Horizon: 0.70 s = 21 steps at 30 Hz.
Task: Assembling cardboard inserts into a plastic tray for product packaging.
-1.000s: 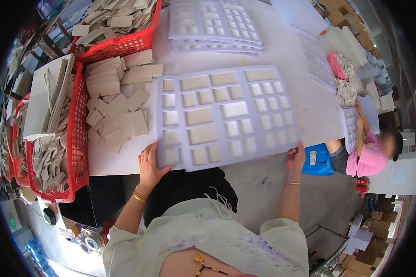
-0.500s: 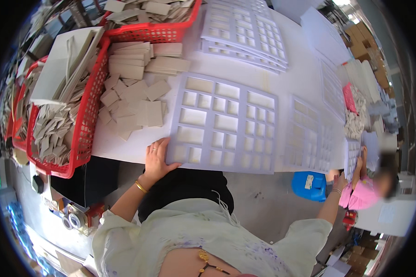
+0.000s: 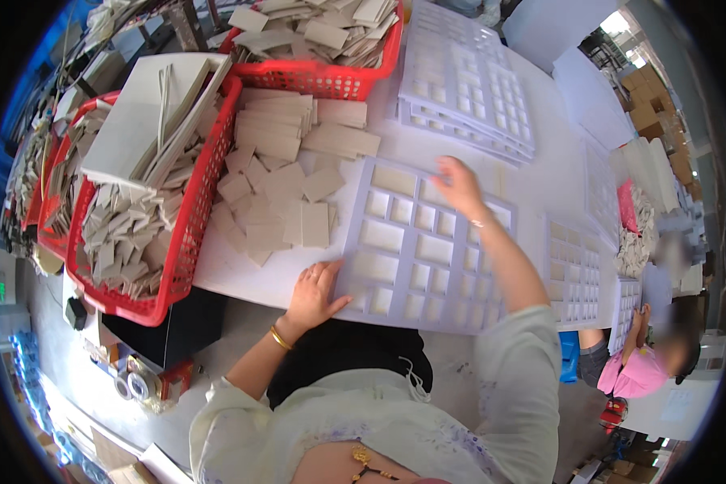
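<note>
A lavender-white panel, divided into many rectangular openings of different sizes, lies flat in front of me at the table's near edge. Beside its near left corner rests my left hand, thumb and fingers apart, touching the panel's edge. My right hand is over the panel's far part, fingers partly curled and blurred; whether anything is in them does not show. Left of the panel, loose grey cardboard pieces are scattered. Beyond them are neat rows of larger grey cardboard pieces.
Red plastic baskets full of cardboard pieces line the left side. More divided panels are stacked at the far side, and another panel lies to the right. At the far right a person in pink holds a similar panel.
My right hand has come from the far right, low beside the table, to over the panel. My left hand stays at the panel's corner. The whole view has shifted a little.
</note>
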Tool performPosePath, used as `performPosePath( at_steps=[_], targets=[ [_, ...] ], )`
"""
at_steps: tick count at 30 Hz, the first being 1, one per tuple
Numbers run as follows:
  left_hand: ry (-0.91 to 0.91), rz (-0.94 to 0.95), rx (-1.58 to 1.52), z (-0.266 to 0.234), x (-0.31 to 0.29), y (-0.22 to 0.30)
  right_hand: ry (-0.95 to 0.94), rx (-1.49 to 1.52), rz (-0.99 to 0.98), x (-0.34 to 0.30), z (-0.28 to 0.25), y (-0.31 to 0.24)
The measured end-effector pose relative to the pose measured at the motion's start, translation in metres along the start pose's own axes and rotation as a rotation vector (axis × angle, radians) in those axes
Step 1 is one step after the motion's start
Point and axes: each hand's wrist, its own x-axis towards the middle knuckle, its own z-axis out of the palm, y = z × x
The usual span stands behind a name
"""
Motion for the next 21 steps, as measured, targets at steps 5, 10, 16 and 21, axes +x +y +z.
performPosePath(
  at_steps=[5, 10, 16, 21],
  targets=[
    [0.064, 0.027, 0.002, 0.0, -0.005, 0.002, -0.137, -0.346, -0.017, 0.077, 0.086, -0.073],
    [0.094, 0.004, -0.03, 0.0, -0.006, -0.001, -0.339, -0.536, 0.116, 0.102, 0.101, -0.098],
    [0.081, 0.002, -0.085, 0.0, -0.003, -0.002, -0.353, -0.514, 0.049, 0.089, 0.075, -0.078],
    [0.043, 0.015, -0.089, 0.001, -0.001, -0.004, -0.159, -0.536, -0.06, 0.042, 0.002, -0.002]
  ],
)
